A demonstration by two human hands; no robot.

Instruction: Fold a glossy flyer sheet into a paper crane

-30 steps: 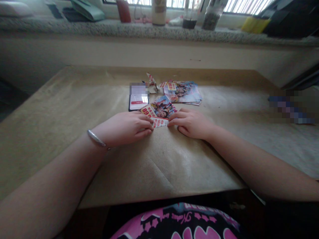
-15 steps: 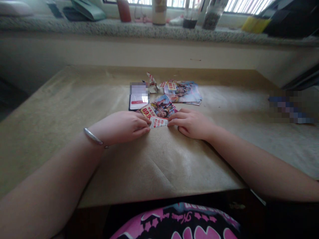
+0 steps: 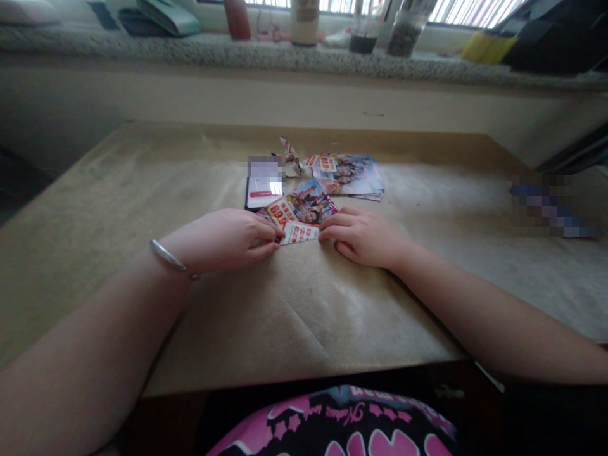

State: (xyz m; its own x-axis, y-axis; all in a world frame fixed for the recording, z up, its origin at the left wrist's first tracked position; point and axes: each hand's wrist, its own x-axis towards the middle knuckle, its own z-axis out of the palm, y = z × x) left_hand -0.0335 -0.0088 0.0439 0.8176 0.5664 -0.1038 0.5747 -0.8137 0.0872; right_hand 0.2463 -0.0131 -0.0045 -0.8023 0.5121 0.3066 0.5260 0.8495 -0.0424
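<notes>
From the head camera, the person's left hand (image 3: 223, 239) and right hand (image 3: 363, 237) meet at the near edge of a glossy folded flyer (image 3: 304, 212), printed with a group photo and red-and-white price panels. The left hand is partly closed, its fingers curled and pinching the flyer's left side. The right hand is also curved, with its fingertips (image 3: 327, 233) pressed against the white-and-red folded strip at the flyer's right end. A silver bangle (image 3: 167, 255) circles the left wrist.

The flyer lies on a sheet of brown kraft paper (image 3: 304, 316) spread over the counter (image 3: 536, 285). Just beyond it are a smartphone (image 3: 259, 199), partly blurred, and a loose stack of similar flyers (image 3: 349, 177), with a twisted paper strip (image 3: 291, 158) beside the stack. A blurred object (image 3: 553, 209) lies well off to the right. Along the far granite ledge (image 3: 237, 54) stand a red bottle (image 3: 236, 19) and a glass jar of dark seeds (image 3: 403, 35).
</notes>
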